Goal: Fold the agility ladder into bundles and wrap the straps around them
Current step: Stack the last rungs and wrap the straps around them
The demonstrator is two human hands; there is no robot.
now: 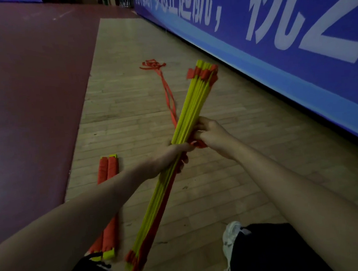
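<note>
A bundle of yellow ladder rungs (190, 105) with red strap tabs at both ends slants from lower left to upper right above the floor. My left hand (171, 159) grips the bundle around its middle. My right hand (207, 133) sits against the bundle just above, pinching the red strap (198, 144) at the rungs. The loose red strap tail (167, 93) trails away over the floor to a tangle behind the bundle.
Two wrapped red bundles (107, 168) with yellow ends lie on the wooden floor at the left, partly behind my left forearm. A blue banner wall (272, 33) runs along the right. A dark red mat (34, 103) borders the left. My white shoe (232, 237) is at bottom right.
</note>
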